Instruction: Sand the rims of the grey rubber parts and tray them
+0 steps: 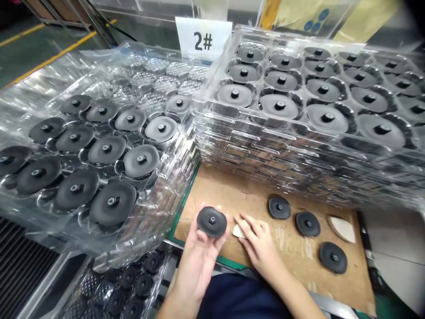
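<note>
My left hand (199, 257) holds a round black disc (211, 221) with a small centre hub, fingers curled around its rim, above the near edge of a brown cardboard sheet (232, 195). My right hand (257, 241) rests just to the right of it, fingertips pinched on a small white piece (238, 231) lying on the cardboard. Three more black discs (279, 207) lie loose on the cardboard to the right, one at the near right (333, 257).
A tall stack of clear plastic trays (299, 146) filled with black discs stands at the back right. Another clear tray (99, 146) of discs inside a plastic bag sits left. A white card reads "2#" (203, 40). A pale wedge-shaped piece (341, 228) lies at the right.
</note>
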The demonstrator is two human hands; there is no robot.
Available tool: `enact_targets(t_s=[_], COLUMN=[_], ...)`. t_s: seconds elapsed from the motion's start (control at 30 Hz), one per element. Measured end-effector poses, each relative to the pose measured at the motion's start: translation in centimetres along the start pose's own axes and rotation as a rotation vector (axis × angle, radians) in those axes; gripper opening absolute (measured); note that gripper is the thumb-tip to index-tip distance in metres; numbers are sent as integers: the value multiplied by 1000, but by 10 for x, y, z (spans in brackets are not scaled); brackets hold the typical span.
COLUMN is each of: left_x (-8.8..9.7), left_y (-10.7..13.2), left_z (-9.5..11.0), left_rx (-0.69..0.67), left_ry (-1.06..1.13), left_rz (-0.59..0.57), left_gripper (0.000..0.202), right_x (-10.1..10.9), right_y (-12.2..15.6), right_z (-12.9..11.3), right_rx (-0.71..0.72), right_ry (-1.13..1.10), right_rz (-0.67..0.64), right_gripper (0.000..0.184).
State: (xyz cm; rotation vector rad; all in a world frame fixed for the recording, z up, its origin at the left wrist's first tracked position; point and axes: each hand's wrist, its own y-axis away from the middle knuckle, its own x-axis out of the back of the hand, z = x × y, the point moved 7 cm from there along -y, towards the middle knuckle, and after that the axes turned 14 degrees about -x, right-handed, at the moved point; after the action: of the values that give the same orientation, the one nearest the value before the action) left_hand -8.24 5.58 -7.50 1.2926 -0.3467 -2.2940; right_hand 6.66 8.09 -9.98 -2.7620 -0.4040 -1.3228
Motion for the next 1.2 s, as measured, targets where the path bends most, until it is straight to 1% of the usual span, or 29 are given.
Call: enact_targets(t_s=[0.1,0.17,0.27,0.33,0.4,0.47,0.5,0.6,0.7,0.73,0.83,0.9,0.97,1.1,1.2], left_x=[-1,-4,-12,-17,-22,-25,-26,-28,-32,-33,-35,-36,-36,-31,-30], left_y=[-3,-3,-1,2,5,7,8,9,10,10,11,12,14,15,18], left_z=[-2,-3,-4,-5,-6,-5,-5,-5,-6,-6,-2,-2,-5,-8,-6], left_rx=[-23,-41,-66,-67,-51,-50,-55,-68,-48,-50,-80,-68,-28,28,50], left_ry=[-11,-19,-39,-54,-63,-63,-59,-49,-56,-59,-63,-69,-77,-89,-119], left_rz=[9,18,32,39,34,32,35,44,9,1,-6,-29,-48,-26,-31], left_gripper=[54,52,46,45,43,44,47,54,52,52,50,50,50,50,50], right_x=[18,34,60,75,83,86,87,93,93,94,98,97,96,102,107], right_y=[-6,-11,-18,-18,-16,-13,-13,-12,-11,-11,-9,-8,-8,-21,-24], right_z=[-1,-10,-41,-65,-85,-96,-97,-94,-95,-95,-93,-93,-92,-86,-81], right_rx=[31,20,24,64,142,215,227,196,225,232,194,190,212,274,287], right_ry=[-67,-119,-182,-179,-168,-159,-147,-108,-137,-140,-109,-129,-156,-141,-171], right_rz=[5,38,94,155,163,128,127,173,121,125,188,160,122,141,85], right_gripper=[35,33,27,24,24,24,23,24,26,25,22,25,27,21,23])
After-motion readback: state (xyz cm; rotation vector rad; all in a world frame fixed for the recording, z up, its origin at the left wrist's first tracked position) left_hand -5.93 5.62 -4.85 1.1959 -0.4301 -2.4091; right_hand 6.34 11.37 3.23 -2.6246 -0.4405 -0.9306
